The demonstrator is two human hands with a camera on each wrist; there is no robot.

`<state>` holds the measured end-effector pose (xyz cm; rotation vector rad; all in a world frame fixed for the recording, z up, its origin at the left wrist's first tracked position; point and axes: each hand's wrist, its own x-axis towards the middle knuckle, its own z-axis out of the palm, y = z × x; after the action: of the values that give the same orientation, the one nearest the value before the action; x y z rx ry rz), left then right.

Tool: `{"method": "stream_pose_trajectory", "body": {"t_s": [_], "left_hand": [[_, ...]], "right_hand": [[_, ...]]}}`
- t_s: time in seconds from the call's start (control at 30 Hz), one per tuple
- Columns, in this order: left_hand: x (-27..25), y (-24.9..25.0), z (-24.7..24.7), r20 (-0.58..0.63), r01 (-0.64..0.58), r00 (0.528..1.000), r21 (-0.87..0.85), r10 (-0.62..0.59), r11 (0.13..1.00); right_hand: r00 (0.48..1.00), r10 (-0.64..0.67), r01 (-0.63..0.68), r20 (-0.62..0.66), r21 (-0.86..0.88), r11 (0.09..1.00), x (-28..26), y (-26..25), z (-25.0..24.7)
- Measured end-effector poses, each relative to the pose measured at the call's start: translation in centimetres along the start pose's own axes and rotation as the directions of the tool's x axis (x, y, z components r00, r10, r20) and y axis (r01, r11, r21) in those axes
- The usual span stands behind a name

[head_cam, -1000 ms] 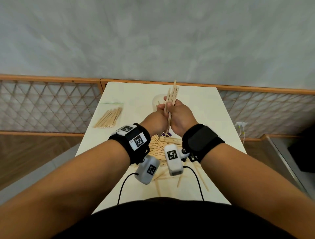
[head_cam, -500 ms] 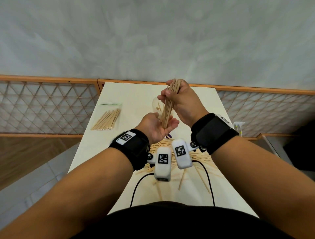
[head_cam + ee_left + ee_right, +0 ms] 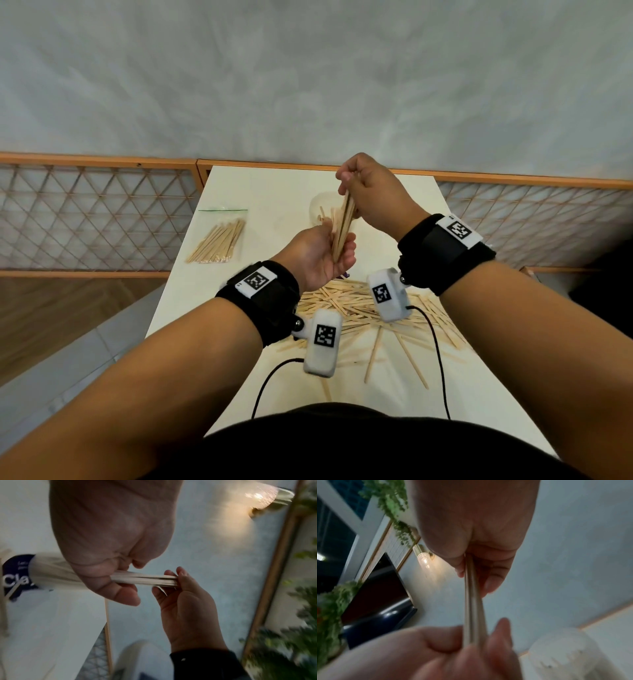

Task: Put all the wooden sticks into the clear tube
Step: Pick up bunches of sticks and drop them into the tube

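Observation:
A bundle of wooden sticks [image 3: 344, 226] stands nearly upright above the table. My right hand [image 3: 346, 185] pinches its top end. Below, my left hand [image 3: 342, 253] lies palm up with fingers and thumb curled round the lower end. In the left wrist view my left hand [image 3: 132, 581] and my right hand [image 3: 169, 581] hold the same bundle [image 3: 145, 579]. The right wrist view shows the bundle [image 3: 473, 608] running from my right hand [image 3: 474, 577] down into my left hand [image 3: 476, 639]. The clear tube [image 3: 317, 210] stands just behind the hands with a few sticks inside.
A big loose pile of sticks [image 3: 356, 305] covers the white table [image 3: 274, 192] under my wrists, with strays near the front edge. A clear zip bag of sticks [image 3: 219, 241] lies at the left. Lattice railing borders the table's far side.
My hands, clasped together round the bundle a second ago, have separated. The right hand rose to the bundle's top; the left turned palm up under its lower end.

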<state>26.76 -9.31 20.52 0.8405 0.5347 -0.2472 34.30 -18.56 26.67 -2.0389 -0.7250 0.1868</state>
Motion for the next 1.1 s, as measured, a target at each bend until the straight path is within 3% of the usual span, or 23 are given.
{"method": "stream_pose_trajectory", "body": {"t_s": [0.1, 0.2, 0.3, 0.43, 0.63, 0.83, 0.97, 1.1], "left_hand": [[-0.5, -0.1, -0.5, 0.119, -0.148, 0.986, 0.286, 0.118, 0.947], [-0.7, 0.1, -1.0, 0.204, -0.279, 0.960, 0.601, 0.195, 0.749], [-0.9, 0.7, -1.5, 0.224, -0.312, 0.950, 0.709, 0.217, 0.633], [-0.8, 1.3, -2.1, 0.270, -0.325, 0.945, 0.697, 0.185, 0.639], [-0.1, 1.0, -1.7, 0.243, -0.329, 0.944, 0.656, 0.222, 0.679], [1.0, 2.1, -3.5, 0.277, -0.278, 0.955, 0.692, 0.110, 0.666], [1.6, 2.6, -3.7, 0.285, -0.249, 0.956, 0.673, 0.066, 0.696], [3.2, 3.1, -4.4, 0.154, -0.235, 0.972, 0.673, 0.178, 0.702]], "right_hand": [[0.999, -0.020, 0.016, -0.043, -0.089, 0.996, 0.8, 0.7, -0.9], [1.000, -0.005, 0.001, -0.029, -0.144, 0.990, 1.1, 0.8, -1.4], [0.999, 0.021, -0.017, 0.029, -0.122, 0.992, 1.1, 0.6, -1.4], [0.990, 0.021, -0.015, 0.143, -0.043, 0.999, 1.3, 0.1, -1.6], [0.989, 0.065, -0.047, 0.130, -0.139, 0.989, 1.8, 0.3, -1.0], [0.886, 0.150, -0.195, 0.439, 0.060, 0.979, 3.3, 0.4, -4.2], [0.909, 0.166, -0.148, 0.383, -0.074, 0.986, 4.5, 0.3, -3.9], [0.936, 0.183, -0.131, 0.301, -0.184, 0.974, 6.4, 0.5, -3.5]]}}
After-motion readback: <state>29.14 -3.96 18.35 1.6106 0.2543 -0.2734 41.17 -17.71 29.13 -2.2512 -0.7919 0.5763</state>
